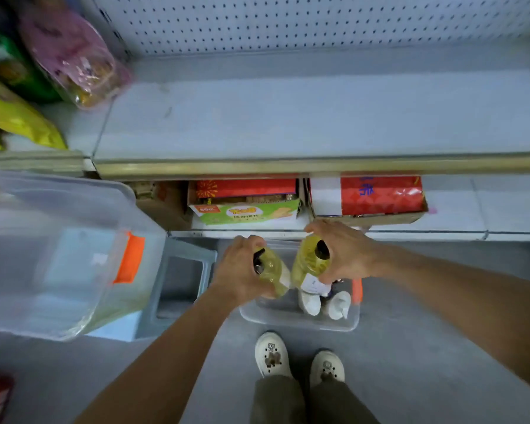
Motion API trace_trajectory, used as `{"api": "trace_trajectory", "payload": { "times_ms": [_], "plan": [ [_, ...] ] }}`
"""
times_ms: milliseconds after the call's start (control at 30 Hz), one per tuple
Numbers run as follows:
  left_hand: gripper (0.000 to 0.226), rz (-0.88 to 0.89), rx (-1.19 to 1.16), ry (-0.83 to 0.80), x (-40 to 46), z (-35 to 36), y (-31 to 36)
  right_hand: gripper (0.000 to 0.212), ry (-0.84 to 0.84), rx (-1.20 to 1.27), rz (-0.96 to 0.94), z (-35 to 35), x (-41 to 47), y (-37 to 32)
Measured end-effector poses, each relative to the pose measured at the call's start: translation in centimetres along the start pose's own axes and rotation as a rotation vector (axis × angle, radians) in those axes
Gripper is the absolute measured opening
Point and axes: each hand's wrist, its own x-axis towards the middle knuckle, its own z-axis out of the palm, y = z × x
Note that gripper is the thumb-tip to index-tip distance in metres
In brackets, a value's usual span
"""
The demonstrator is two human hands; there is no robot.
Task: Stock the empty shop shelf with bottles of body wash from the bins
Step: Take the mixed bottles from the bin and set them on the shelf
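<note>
Bottles of yellow body wash, one in the left hand (242,267) and one in the right hand (346,252), are being gripped over the seemingly near-empty clear bin (300,319), needing lifting onto the bare shelf (288,117) beyond.

Blurred print on the green carton (247,212) defies reading.

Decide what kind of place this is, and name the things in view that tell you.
Most likely a shop aisle: a bare metal shelf with a pegboard back panel, packaged snacks on the neighbouring shelf, and boxed goods below.
</note>
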Motion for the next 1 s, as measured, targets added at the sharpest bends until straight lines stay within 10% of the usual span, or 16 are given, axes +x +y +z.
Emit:
{"api": "trace_trajectory", "payload": {
  "times_ms": [1000],
  "plan": [
    [0.075,0.633,-0.563,0.396,-17.8,-35.9,32.5,0.078,0.947,0.428,-0.234,-41.8,-31.8,-15.1]
  ]
}}
